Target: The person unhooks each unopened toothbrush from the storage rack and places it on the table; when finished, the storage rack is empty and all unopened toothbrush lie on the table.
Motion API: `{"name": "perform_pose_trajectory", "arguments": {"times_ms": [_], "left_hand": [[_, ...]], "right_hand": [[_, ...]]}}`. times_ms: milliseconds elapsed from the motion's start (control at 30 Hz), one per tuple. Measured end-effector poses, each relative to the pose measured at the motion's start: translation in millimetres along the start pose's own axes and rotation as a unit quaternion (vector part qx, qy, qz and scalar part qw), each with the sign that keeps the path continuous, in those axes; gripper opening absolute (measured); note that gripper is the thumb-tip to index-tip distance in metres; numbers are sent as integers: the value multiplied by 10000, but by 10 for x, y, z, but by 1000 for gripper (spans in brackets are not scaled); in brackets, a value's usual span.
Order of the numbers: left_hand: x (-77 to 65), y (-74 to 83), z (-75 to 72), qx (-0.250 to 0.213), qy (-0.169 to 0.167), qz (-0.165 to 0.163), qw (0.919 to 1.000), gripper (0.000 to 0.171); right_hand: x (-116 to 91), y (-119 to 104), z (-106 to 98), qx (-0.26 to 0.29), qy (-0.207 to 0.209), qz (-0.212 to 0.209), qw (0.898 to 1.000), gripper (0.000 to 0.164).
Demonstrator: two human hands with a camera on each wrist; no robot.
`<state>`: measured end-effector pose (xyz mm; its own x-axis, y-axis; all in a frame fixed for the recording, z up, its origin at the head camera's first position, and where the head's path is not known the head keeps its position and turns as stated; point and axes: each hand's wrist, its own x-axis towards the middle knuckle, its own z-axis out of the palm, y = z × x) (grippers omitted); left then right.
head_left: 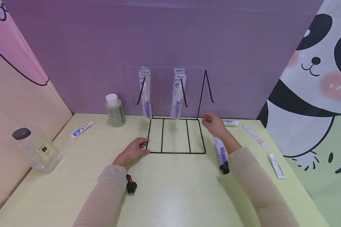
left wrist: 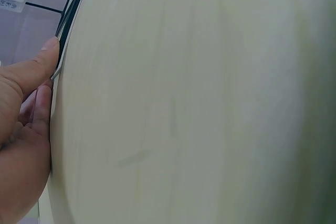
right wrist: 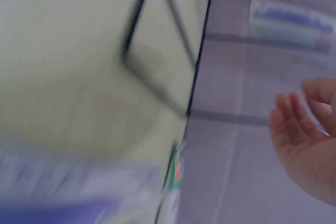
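A black wire display rack [head_left: 176,153] stands on the table, with upright hooks at its back. Packaged toothbrushes [head_left: 146,94] hang from its left hook, and more packaged toothbrushes [head_left: 177,96] from the middle one. The right hook [head_left: 203,85] carries nothing. My left hand [head_left: 133,149] pinches the rack's front left corner; in the left wrist view its thumb [left wrist: 39,66] lies against the black wire. Beside the rack's back right corner, my right hand [head_left: 214,125] is raised with loosely bent fingers and holds nothing. Another packaged toothbrush [head_left: 220,149] lies on the table, partly behind the right forearm.
To the left are a clear bottle with a dark cap [head_left: 42,151], a toothpaste tube [head_left: 81,130] and a grey-green bottle [head_left: 116,112]. On the right lie a white tube [head_left: 230,123], a slim box [head_left: 254,136] and another tube [head_left: 277,166]. A purple backdrop [head_left: 159,37] stands behind.
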<state>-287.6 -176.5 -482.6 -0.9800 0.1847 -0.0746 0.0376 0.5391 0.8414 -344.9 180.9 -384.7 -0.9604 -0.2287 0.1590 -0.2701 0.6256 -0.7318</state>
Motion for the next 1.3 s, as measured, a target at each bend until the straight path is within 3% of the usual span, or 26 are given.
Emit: {"name": "perform_pose_trajectory", "arguments": {"times_ms": [133,233,400,533,767,1100,1300], "left_hand": [[-3,7,3,23,21,-26,10000,52],[-8,12,1,-17,10,-8,10000,53],[-7,-16,7,-178,-49,97,9998,53],[-2,-36,9,-150,-46,123,9998,53],[-6,-18,2,-45,-17,78,10000,53],[12,-30,4,-41,0,37,10000,53],[5,-9,9,-2,24,15,10000,53]], "right_hand": [[210,-289,181,492,474,-527,9963,34],[358,-460,283,1048,825,-846,9874,35],[530,-677,403,1741,1309,-787,9728,38],[578,-804,451,2139,1389,-673,9646,38],[668,-802,547,2023,1709,-1018,9589,34],[667,-835,580,1850,1723,-1210,9599,32],[634,-835,533,2360,1726,-1111,9498,32]]}}
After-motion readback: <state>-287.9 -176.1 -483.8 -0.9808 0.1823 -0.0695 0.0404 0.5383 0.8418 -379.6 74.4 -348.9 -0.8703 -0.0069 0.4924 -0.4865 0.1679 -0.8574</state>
